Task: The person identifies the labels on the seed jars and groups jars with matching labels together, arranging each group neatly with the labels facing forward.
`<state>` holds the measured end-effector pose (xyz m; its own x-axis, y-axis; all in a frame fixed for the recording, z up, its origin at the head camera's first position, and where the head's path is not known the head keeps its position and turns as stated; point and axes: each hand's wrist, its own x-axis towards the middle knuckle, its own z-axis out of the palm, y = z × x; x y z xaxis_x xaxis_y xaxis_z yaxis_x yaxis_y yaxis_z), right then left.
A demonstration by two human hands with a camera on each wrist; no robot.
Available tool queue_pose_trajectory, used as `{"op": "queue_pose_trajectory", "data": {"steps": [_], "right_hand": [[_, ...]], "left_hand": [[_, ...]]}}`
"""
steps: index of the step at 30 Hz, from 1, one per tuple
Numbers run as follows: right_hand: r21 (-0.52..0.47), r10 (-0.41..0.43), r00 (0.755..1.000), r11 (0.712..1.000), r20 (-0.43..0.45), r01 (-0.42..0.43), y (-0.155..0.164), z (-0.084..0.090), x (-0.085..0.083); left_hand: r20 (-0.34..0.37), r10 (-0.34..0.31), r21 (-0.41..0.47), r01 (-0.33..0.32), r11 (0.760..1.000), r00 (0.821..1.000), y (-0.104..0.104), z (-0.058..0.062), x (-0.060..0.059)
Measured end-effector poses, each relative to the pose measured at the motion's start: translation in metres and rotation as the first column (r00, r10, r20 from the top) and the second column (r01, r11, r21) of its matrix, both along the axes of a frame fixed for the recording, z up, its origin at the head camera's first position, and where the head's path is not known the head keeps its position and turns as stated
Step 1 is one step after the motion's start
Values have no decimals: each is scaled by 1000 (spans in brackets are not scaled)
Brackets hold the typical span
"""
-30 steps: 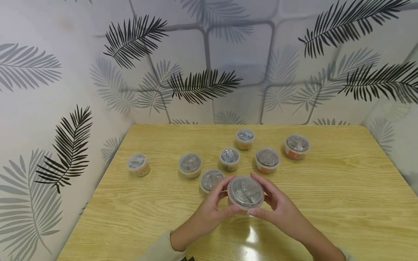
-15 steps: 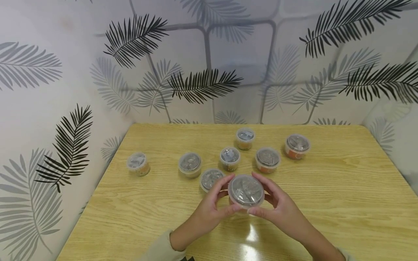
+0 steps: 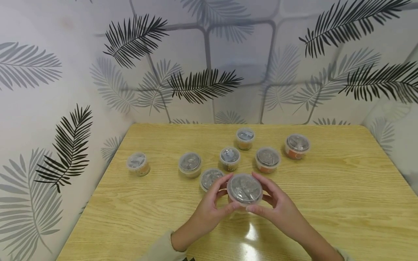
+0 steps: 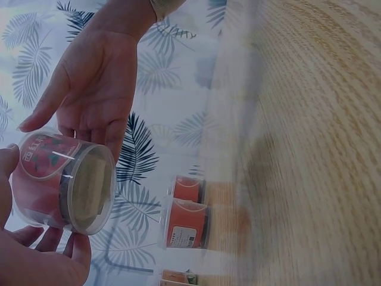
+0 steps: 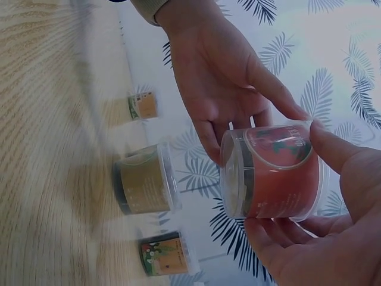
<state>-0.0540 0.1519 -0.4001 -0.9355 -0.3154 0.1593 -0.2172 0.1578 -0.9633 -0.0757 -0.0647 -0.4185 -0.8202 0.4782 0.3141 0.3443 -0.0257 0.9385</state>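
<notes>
A round clear plastic tub (image 3: 245, 189) with a grey, shiny top is held between both hands, above the wooden table. Its red label with a printed plant design shows in the left wrist view on the tub (image 4: 47, 164) and in the right wrist view on the same tub (image 5: 280, 173). My left hand (image 3: 209, 210) grips the left side, thumb at the near edge and fingers round the far side. On the other side my right hand (image 3: 282, 212) grips it the same way. A smaller tub (image 3: 210, 178) stands just behind my left fingers, partly hidden by them.
Several similar lidded tubs stand on the table (image 3: 343, 188). One tub (image 3: 138, 164) is far left, another tub (image 3: 190, 165) left of centre. Farther back are a small tub (image 3: 229, 158), a small tub (image 3: 245, 138), a red-labelled tub (image 3: 267, 159) and another red-labelled tub (image 3: 296, 146). A leaf-patterned wall (image 3: 228, 54) stands behind.
The held tub has shifted very slightly up and to the left with both hands. The grip and the other tubs look unchanged.
</notes>
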Motion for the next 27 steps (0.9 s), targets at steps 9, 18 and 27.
{"op": "queue_pose_trajectory", "data": {"steps": [9,18,27], "right_hand": [[20,0,1000,1000,-6,0,1,-2,0],[61,-21,1000,998,23,20,9,-4,-5],[67,-61,994,996,96,55,51,-8,-19]], "left_hand": [[25,-2,-22,3,1000,1000,1,-2,0],[-15,-20,-171,18,985,1000,-7,-5,-7],[-110,157,-284,-183,941,981,-37,-10,-33]]}}
